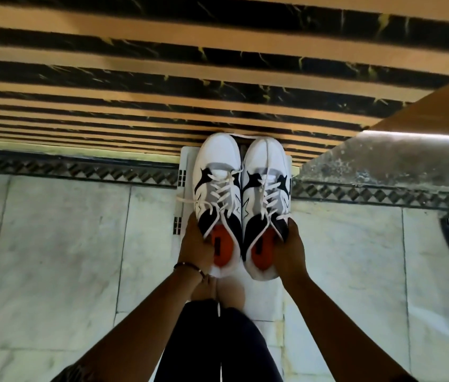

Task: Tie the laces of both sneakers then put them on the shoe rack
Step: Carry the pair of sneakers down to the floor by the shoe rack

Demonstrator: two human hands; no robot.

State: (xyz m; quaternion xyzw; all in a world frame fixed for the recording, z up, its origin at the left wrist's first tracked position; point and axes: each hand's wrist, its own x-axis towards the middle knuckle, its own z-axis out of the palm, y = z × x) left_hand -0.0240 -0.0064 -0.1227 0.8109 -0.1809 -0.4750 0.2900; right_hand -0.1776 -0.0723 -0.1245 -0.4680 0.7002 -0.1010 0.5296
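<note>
Two white sneakers with black and grey panels and orange insoles sit side by side, toes pointing away from me. My left hand point(197, 245) grips the heel side of the left sneaker point(216, 188). My right hand point(291, 250) grips the heel side of the right sneaker point(267, 194). White laces point(219, 194) criss-cross each shoe, and a loose end sticks out to the left of the left shoe. Under the shoes lies a white slatted surface point(182, 172), which may be the shoe rack.
Stairs point(162, 78) with tan treads and black marble risers rise straight ahead. A tan wall with a grey base point(383, 158) stands at the right. Pale marble floor tiles point(66, 244) spread to both sides. My dark-trousered legs point(218, 340) and bare feet are below.
</note>
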